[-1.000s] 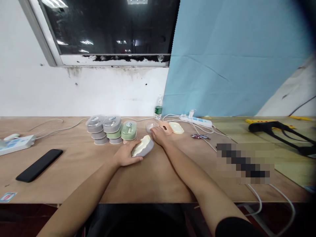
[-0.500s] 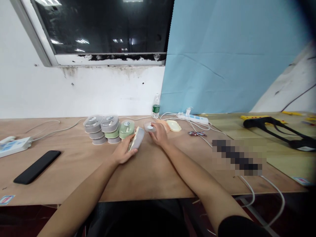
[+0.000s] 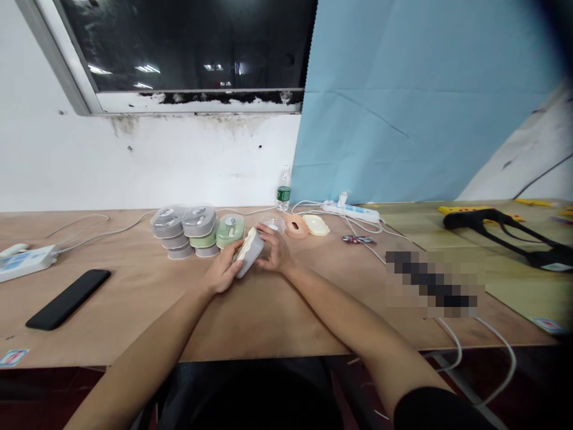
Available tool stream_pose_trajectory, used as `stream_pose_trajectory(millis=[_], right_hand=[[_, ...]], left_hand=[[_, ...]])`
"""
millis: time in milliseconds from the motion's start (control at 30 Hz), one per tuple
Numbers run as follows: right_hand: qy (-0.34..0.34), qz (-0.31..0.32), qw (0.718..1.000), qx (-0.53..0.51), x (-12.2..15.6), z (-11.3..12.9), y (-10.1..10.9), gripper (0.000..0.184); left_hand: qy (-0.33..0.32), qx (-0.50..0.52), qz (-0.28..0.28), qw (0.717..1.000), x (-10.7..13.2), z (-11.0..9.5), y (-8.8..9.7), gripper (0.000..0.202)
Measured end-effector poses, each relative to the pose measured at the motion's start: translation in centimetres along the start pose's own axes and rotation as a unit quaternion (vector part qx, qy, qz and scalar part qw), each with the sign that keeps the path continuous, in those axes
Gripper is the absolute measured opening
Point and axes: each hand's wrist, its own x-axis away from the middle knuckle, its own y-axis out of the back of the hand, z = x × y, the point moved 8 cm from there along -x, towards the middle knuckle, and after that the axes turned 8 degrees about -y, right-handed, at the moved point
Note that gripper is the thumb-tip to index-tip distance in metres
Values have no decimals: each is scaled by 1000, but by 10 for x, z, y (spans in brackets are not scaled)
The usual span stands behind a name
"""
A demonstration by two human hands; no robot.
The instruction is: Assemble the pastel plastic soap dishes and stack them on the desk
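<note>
My left hand (image 3: 222, 272) grips a grey oval case with a cream inner part (image 3: 249, 252), tilted up on its edge above the wooden table (image 3: 268, 316). My right hand (image 3: 275, 251) is closed against the case's right side, holding a small clear round lid (image 3: 271, 228) by it. Just left stand stacks of grey and green oval cases (image 3: 197, 230). Behind my right hand lie an orange case part (image 3: 296, 226) and a cream case part (image 3: 316, 224).
A black phone (image 3: 68, 298) lies at the left, a white power strip (image 3: 24, 261) behind it. A water bottle (image 3: 282, 191), a second power strip (image 3: 351, 211) with cables and a black tool (image 3: 501, 227) sit along the back and right. A blurred patch lies at the right.
My left hand lifted the grey case from flat to standing on edge. My right hand picked up the clear lid from near the orange part and brought it back against the case.
</note>
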Motion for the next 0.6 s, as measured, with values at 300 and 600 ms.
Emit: stream_pose_trajectory(millis=[300,600], right_hand=[[13,-35,999,11,3,-1,11,45],[13,-9,997,78,12,-10,6,50]], left_hand=[[4,35,-32,999,0,-8,4,61],[10,43,-85,995,0,-4,14,69]])
